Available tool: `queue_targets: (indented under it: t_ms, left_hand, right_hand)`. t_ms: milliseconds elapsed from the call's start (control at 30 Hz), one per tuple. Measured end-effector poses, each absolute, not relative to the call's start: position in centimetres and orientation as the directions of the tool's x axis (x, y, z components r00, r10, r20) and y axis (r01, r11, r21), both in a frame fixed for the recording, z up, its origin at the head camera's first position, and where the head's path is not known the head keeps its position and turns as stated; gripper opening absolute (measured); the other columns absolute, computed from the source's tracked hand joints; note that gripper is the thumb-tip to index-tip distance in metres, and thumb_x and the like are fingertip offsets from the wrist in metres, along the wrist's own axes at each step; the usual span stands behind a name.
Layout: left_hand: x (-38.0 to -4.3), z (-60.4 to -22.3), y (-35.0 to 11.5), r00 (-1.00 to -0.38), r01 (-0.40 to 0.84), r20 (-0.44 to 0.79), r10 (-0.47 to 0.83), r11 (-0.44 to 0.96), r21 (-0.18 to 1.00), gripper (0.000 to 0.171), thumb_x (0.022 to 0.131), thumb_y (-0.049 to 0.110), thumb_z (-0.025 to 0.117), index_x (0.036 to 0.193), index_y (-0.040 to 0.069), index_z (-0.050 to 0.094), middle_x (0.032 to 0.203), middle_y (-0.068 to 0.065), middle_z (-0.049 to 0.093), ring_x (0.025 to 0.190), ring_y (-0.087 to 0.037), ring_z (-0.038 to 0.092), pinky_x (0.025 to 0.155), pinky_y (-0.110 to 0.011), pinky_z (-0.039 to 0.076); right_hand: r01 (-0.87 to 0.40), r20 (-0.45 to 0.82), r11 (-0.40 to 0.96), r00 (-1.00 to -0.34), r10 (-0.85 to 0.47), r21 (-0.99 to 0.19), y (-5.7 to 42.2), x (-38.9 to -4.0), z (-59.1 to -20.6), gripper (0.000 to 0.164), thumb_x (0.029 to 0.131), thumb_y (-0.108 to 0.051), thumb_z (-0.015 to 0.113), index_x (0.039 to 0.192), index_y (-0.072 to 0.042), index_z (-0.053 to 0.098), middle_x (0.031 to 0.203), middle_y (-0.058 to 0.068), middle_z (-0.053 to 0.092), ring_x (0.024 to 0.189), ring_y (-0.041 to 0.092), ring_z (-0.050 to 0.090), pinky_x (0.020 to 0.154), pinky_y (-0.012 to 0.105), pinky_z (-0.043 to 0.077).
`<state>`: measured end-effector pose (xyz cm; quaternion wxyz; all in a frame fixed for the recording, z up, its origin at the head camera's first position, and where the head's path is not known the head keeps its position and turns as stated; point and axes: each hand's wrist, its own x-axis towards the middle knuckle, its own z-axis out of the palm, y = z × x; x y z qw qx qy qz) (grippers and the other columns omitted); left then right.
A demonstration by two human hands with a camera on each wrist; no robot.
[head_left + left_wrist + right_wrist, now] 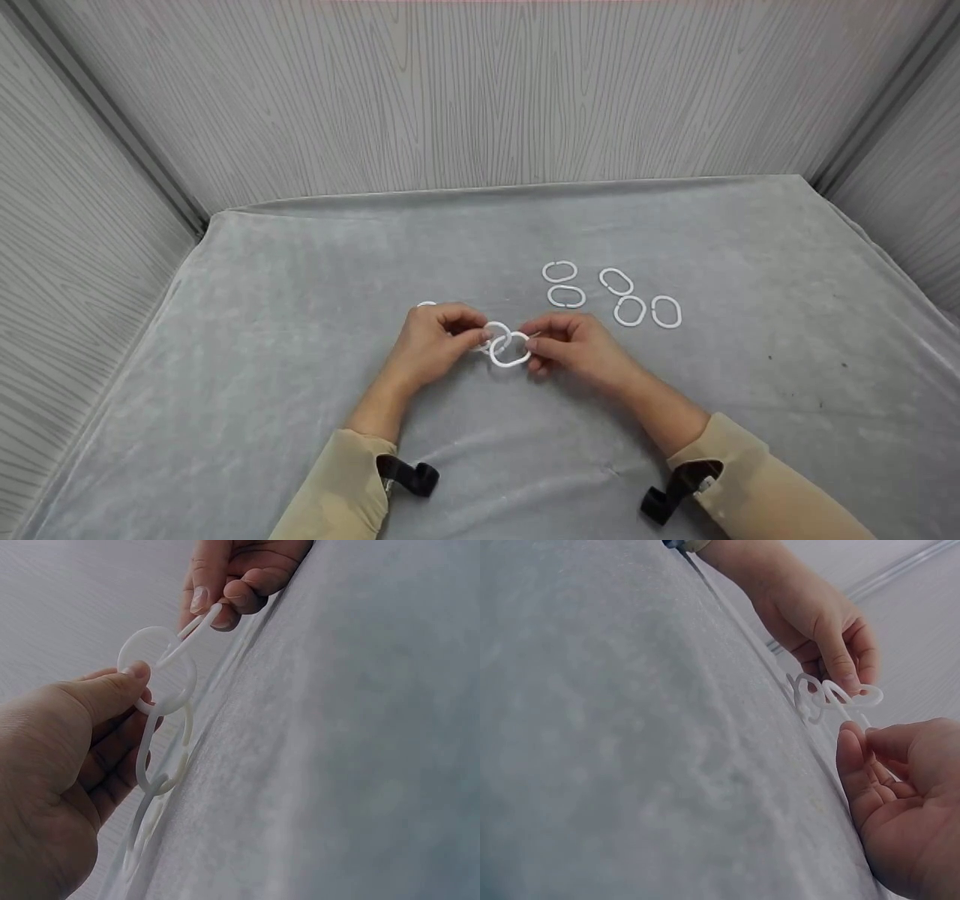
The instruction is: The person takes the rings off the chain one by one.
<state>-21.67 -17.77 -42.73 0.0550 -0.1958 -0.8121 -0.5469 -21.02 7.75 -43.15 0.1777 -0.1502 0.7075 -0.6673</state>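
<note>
My left hand [436, 339] pinches a white plastic oval ring [124, 652] between thumb and forefinger. Hooked through it is a second white ring [510, 365], whose right side my right hand [576, 347] pinches between thumb and fingers. In the left wrist view, more linked rings [142, 757] hang as a short chain below the ring in my left hand [67, 757]. From the right wrist view, the ring between the hands is mostly hidden behind the fingertips of my right hand [907, 787]. A bit of white ring [426, 304] shows behind the left hand.
Several loose white rings lie beyond my right hand, among them a ring [566, 297] on the left and another [666, 312] farthest right, each with a small gap. Grey cloth [300, 300] covers the table. Wood-patterned panels [480, 97] stand behind and at both sides.
</note>
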Motion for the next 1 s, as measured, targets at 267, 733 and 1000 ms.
queue_targets:
  t_ms: [267,733,1000]
  left_hand:
    - [-21.62,-42.70,-17.77,-0.922,0.365,0.296,0.249,0.312,0.877,0.007,0.087,0.005,0.086,0.094,0.005,0.083,0.084,0.001,0.077,0.078,-0.013,0.066,0.071,-0.023,0.052]
    - [-21.58,-42.73,-17.76,-0.926,0.360,0.300,0.227,0.302,0.883,0.007,0.087,0.006,0.087,0.093,0.007,0.083,0.085,0.001,0.077,0.078,-0.013,0.067,0.072,-0.023,0.053]
    - [-21.59,-42.72,-17.76,-0.925,0.363,0.305,0.225,0.296,0.883,0.007,0.087,0.006,0.087,0.093,0.007,0.083,0.085,0.001,0.077,0.078,-0.014,0.067,0.071,-0.023,0.053]
  right_hand:
    - [0.030,-0.061,0.075,-0.886,-0.459,-0.997,7.60,-20.97,-43.01,0.028,0.100,-0.001,0.068,0.124,0.013,0.067,0.078,0.007,0.072,0.070,0.013,0.070,0.067,0.029,0.060]
    - [0.033,-0.069,0.085,-0.877,-0.476,-0.996,7.65,-20.88,-42.86,0.031,0.100,-0.002,0.067,0.126,0.015,0.065,0.080,0.006,0.073,0.071,0.013,0.071,0.068,0.029,0.061]
    - [0.041,-0.072,0.075,-0.872,-0.484,-0.996,7.68,-20.86,-42.97,0.031,0.100,-0.002,0.067,0.126,0.016,0.064,0.082,0.007,0.073,0.072,0.014,0.071,0.069,0.030,0.061]
